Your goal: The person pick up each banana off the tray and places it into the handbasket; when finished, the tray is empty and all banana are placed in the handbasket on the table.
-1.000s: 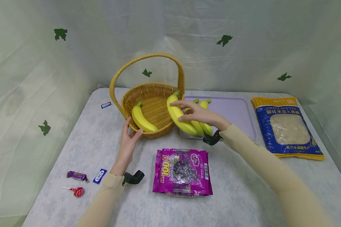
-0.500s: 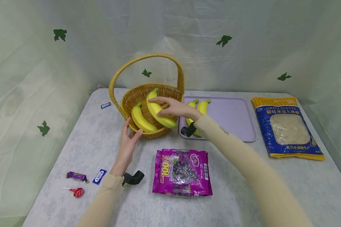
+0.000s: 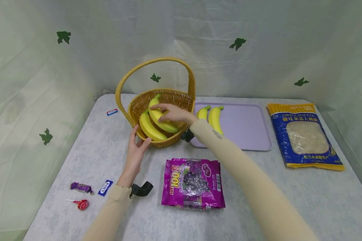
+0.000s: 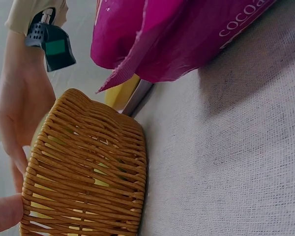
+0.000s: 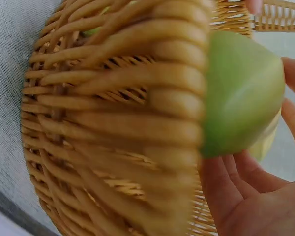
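My right hand (image 3: 171, 113) holds a yellow banana (image 3: 160, 117) low inside the wicker basket (image 3: 138, 105), beside another banana (image 3: 149, 128) lying there. In the right wrist view the held banana (image 5: 241, 93) shows past the basket wall (image 5: 113, 128), with my fingers (image 5: 236, 191) curled under it. My left hand (image 3: 136, 147) holds the basket's near rim, thumb against the weave; its fingertip (image 4: 2, 214) touches the basket (image 4: 88, 172) in the left wrist view. Two more bananas (image 3: 212, 117) lie on the lilac tray (image 3: 247, 124).
A purple snack bag (image 3: 193, 183) lies in front of the basket, near the table's front. A blue-and-yellow pasta packet (image 3: 304, 135) lies at the right. Small sweets (image 3: 82, 187), a lollipop (image 3: 82, 203) and a wrapper (image 3: 112, 111) sit at the left.
My right hand has carried one banana leftward from the tray over the rim and down into the basket. My left hand has stayed on the basket's rim.
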{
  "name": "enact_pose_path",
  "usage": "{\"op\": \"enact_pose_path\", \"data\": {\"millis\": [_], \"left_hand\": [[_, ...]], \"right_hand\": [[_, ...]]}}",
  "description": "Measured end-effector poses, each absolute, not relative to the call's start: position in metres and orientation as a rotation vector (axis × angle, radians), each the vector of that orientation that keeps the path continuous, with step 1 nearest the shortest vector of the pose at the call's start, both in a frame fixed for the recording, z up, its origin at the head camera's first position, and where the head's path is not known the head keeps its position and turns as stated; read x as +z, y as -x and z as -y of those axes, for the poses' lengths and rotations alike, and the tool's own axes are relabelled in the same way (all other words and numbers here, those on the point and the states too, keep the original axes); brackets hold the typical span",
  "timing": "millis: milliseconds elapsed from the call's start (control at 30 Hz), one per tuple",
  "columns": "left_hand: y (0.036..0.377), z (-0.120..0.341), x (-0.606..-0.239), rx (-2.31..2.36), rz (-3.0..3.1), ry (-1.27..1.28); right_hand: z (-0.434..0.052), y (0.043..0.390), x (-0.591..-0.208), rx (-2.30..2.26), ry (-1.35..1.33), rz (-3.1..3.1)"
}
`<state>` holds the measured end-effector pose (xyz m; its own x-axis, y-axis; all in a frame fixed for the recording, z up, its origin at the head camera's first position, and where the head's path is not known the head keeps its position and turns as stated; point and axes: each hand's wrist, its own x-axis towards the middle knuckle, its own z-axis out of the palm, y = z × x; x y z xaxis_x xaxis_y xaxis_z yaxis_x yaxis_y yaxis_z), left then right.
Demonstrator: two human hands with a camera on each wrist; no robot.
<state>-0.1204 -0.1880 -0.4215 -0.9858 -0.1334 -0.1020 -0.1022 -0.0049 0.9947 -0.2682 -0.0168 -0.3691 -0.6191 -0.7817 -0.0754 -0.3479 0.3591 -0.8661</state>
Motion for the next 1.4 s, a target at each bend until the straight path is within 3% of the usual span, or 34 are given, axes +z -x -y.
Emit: {"op": "enact_pose_path", "data": {"millis": [867, 1400], "left_hand": [[0.120, 0.188, -0.423, -2.184, 2.201, -0.259], [0.118, 0.187, -0.422, -2.172, 2.211, -0.272]], "right_hand": [[0.041, 0.261, -0.385, -0.831, 0.749, -2.323], [-0.012, 0.269, -0.371, -1.388, 0.728, -2.093]]}}
